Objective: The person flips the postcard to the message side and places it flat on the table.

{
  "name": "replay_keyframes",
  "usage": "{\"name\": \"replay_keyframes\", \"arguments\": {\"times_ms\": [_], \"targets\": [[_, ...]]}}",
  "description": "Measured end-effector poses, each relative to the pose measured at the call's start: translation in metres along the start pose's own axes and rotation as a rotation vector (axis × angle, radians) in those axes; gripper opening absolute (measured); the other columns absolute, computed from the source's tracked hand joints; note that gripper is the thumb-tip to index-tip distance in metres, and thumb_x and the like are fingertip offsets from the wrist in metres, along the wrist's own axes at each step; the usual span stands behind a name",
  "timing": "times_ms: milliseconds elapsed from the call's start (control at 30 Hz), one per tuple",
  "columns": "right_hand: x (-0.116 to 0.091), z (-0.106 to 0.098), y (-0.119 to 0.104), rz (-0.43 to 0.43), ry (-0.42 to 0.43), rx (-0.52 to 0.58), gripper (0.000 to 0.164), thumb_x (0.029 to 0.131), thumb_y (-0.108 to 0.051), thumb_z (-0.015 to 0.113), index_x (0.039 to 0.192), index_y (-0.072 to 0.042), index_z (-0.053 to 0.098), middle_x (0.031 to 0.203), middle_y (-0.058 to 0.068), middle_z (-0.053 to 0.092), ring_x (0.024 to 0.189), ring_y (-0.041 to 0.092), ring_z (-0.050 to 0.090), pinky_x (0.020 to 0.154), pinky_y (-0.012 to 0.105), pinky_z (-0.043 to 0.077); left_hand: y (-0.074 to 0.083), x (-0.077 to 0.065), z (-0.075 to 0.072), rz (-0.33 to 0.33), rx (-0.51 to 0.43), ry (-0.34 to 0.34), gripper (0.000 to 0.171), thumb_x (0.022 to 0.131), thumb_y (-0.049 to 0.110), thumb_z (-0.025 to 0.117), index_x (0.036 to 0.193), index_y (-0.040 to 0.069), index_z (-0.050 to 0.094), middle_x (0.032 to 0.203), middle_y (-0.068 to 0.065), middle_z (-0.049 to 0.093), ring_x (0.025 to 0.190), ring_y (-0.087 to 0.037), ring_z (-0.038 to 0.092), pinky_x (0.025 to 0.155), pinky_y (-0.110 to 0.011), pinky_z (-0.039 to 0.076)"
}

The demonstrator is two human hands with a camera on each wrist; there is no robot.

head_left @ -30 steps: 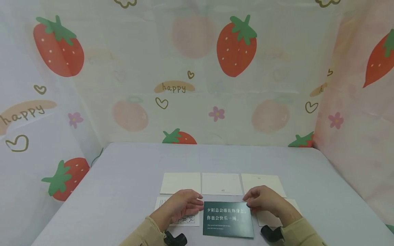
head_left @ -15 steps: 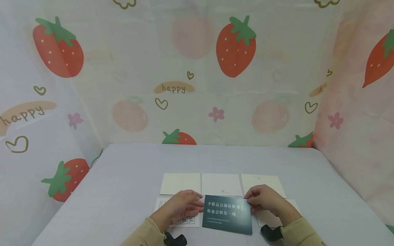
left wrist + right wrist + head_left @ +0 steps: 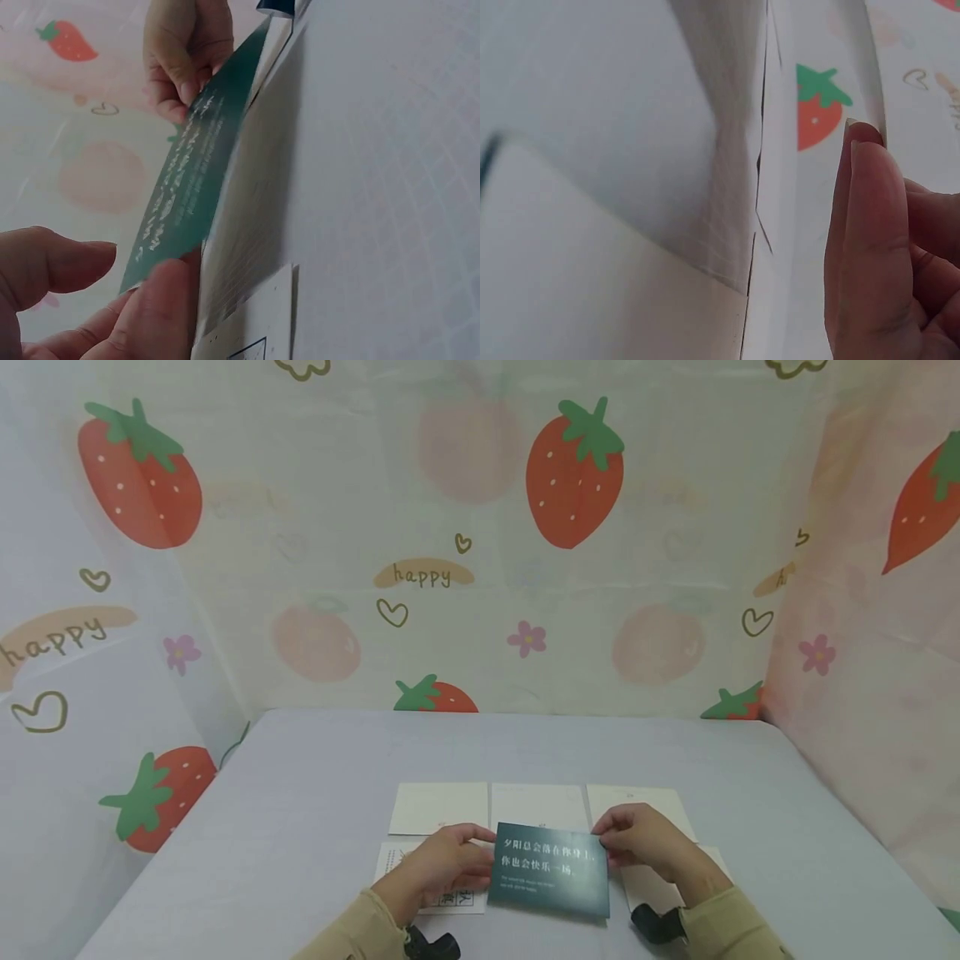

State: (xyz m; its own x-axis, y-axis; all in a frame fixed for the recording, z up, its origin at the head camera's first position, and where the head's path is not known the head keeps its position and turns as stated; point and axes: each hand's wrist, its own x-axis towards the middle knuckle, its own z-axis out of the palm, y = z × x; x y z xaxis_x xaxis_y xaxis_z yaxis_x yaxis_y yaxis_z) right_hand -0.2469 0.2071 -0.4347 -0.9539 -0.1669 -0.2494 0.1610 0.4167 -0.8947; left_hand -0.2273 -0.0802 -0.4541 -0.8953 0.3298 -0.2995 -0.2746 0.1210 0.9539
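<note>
Pinching the green card by its upper right corner: your right hand | your left hand: loose, thumb apart, at its left edge | held tilted above the table, short of the far edge | likely light, bendable; grip edges

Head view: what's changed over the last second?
The green card moved up the frame and slightly left, its right end now dipping; its top edge now overlaps the middle far-row card. The right hand, pinching its upper right corner, rose slightly with it. No visible new grip or release. Unchanged: left hand beside the left edge; cards laid on the table.
</note>
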Motion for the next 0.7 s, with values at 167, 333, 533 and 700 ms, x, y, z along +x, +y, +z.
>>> {"name": "replay_keyframes", "arguments": {"times_ms": [167, 333, 533, 700], "targets": [[0.0000, 0.0013, -0.0030, 0.000, 0.019, 0.000, 0.012, 0.083, 0.007, 0.054, 0.091, 0.002, 0.062, 0.080, 0.009, 0.062, 0.066, 0.017, 0.059, 0.062, 0.032, 0.054, -0.0012, 0.0006, 0.0025, 0.018, 0.016, -0.007, 0.040, 0.079, 0.002, 0.062, 0.118, 0.003, 0.055, 0.090, -0.011, 0.063, 0.076, -0.017, 0.064, 0.067, -0.031, 0.055], [0.0004, 0.0019, -0.0043, -0.003, 0.033, 0.004, 0.011, 0.083, 0.007, 0.055, 0.091, 0.002, 0.062, 0.081, 0.009, 0.062, 0.068, 0.018, 0.058, 0.063, 0.032, 0.054, -0.0014, 0.0012, 0.0039, 0.010, 0.042, -0.001, 0.040, 0.077, 0.000, 0.064, 0.116, 0.004, 0.056, 0.086, -0.008, 0.063, 0.075, -0.016, 0.062, 0.066, -0.031, 0.054], [0.0021, 0.0008, -0.0029, -0.021, 0.032, 0.024, 0.013, 0.084, 0.006, 0.056, 0.095, 0.002, 0.061, 0.082, 0.009, 0.061, 0.070, 0.018, 0.057, 0.063, 0.031, 0.054, -0.0014, 0.0020, 0.0051, 0.025, 0.051, -0.013, 0.041, 0.076, -0.001, 0.064, 0.116, 0.004, 0.055, 0.076, -0.004, 0.061, 0.068, -0.013, 0.058, 0.060, -0.028, 0.053], [0.0032, 0.0008, -0.0023, -0.031, 0.038, 0.047, 0.025, 0.083, 0.004, 0.057, 0.108, 0.003, 0.057, 0.080, 0.010, 0.059, 0.068, 0.018, 0.058, 0.063, 0.032, 0.054, 0.0001, 0.0017, 0.0058, 0.028, 0.051, -0.004, 0.042, 0.076, -0.002, 0.065, 0.117, 0.005, 0.055, 0.074, -0.003, 0.061, 0.065, -0.012, 0.058, 0.057, -0.026, 0.051]]}}
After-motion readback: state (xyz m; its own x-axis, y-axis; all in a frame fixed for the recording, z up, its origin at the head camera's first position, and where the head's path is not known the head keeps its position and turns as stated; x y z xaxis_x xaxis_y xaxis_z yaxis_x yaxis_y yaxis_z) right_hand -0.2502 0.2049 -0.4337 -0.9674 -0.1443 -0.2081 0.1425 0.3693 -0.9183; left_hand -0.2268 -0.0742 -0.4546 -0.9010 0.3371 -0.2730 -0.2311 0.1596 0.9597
